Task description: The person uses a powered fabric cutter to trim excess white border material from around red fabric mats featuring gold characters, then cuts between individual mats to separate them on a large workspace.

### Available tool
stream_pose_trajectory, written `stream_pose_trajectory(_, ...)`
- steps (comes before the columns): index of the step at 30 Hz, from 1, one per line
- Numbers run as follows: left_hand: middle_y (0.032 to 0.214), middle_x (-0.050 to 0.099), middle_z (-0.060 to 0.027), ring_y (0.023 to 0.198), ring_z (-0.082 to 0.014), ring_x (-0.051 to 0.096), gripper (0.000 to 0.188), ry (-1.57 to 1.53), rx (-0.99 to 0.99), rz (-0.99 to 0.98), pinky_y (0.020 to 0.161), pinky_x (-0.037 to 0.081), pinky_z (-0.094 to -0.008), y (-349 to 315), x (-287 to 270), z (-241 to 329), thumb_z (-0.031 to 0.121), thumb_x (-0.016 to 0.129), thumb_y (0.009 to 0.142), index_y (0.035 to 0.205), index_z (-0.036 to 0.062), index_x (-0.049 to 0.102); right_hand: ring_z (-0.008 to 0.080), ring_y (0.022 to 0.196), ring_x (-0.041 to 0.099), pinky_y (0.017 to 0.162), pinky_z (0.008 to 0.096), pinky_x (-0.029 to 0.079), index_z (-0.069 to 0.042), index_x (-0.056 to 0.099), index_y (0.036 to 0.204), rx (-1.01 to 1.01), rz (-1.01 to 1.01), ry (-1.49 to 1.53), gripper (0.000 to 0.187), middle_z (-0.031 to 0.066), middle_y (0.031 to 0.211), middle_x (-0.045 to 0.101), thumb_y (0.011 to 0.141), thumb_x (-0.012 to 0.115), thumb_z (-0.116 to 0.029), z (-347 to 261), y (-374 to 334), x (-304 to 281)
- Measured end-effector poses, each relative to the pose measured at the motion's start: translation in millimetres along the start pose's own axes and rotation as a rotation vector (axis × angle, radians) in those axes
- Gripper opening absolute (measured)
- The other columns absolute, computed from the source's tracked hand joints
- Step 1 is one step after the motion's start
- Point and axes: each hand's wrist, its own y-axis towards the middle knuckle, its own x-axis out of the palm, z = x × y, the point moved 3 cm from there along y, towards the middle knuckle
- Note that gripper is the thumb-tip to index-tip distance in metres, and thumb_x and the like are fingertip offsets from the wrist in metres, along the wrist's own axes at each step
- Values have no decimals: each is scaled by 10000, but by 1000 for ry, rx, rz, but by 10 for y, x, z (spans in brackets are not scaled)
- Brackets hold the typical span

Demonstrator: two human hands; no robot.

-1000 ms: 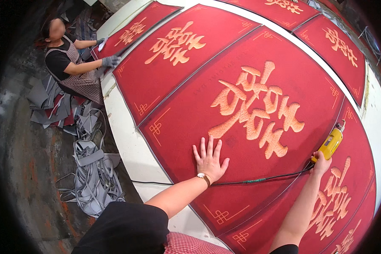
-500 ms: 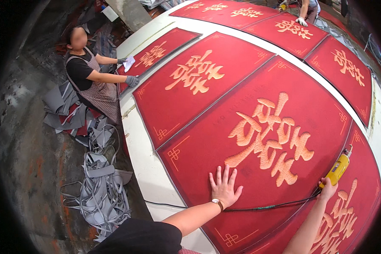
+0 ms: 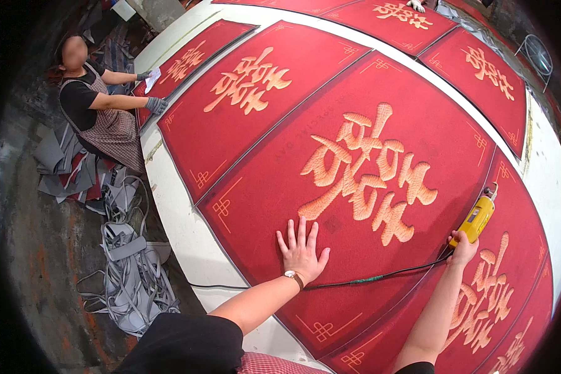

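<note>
My left hand (image 3: 302, 257) lies flat with spread fingers on a large red mat (image 3: 417, 124), just below its raised gold lettering. A watch circles that wrist. At the mat's right side, my right hand (image 3: 462, 249) grips a yellow electric cutter (image 3: 477, 218) with a slim bent metal tip. The tip sits by the seam between this mat and another red mat (image 3: 523, 230) on the right. From the cutter's rear a black cord (image 3: 393, 274) runs leftward over the mat and past my left wrist.
Several more red mats cover the white table (image 3: 174, 199). To the left a person (image 3: 93, 106) in grey gloves holds a mat's edge. Grey offcut strips (image 3: 131, 274) are heaped on the floor. Another person's white-gloved hand (image 3: 416, 5) rests on a far mat. A fan (image 3: 536, 55) stands at the right.
My view has shifted, so the scene sits further left and higher in the picture. Both hands keep nearly the same places on the mats, the cutter still in my right.
</note>
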Motion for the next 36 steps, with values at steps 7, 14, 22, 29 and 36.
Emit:
stream_pose_trajectory(7, 1524, 192, -163, 1416, -392, 84, 763, 70, 49, -2, 1100, 20, -615, 85, 84, 222, 463, 558, 798, 1426, 94, 330, 204, 575, 620, 469, 300, 541, 17, 506, 948, -107, -3, 57, 241, 98, 748, 588, 733, 613, 14, 11, 218, -216)
stream_pose_trajectory(14, 1535, 190, -130, 1415, -363, 132, 712, 113, 42, 54, 1108, 85, -579, -15, 64, 118, 361, 578, 818, 1428, 104, 315, 190, 561, 606, 448, 294, 517, 11, 426, 1062, -11, 90, -60, 447, 130, 816, 584, 673, 642, 56, -140, -1, 60)
stream_pose_trajectory(22, 1534, 200, -116, 1416, -362, 136, 668, 92, 55, 48, 1104, 98, -583, -17, 62, 171, 327, 557, 840, 1425, 110, 318, 253, 796, 632, 684, 361, 527, 13, 487, 1050, -2, 145, -252, 519, 147, 920, 615, 589, 702, -92, -133, 155, -96)
stream_pose_trajectory(29, 1543, 169, -130, 1416, -381, 121, 717, 95, 56, 30, 1102, 79, -599, -3, 98, 83, 329, 585, 812, 1435, 117, 300, 297, 877, 631, 772, 379, 512, 11, 492, 1042, -14, 139, -347, 536, 173, 968, 618, 576, 712, -135, -138, 513, -4)
stream_pose_trajectory(36, 1531, 202, -125, 1416, -363, 135, 659, 116, 61, 33, 1107, 100, -575, 2, 42, 180, 307, 538, 849, 1428, 94, 306, 299, 844, 640, 716, 384, 532, 16, 495, 1034, -22, 145, -395, 546, 182, 951, 621, 552, 711, -123, -273, 1016, 90)
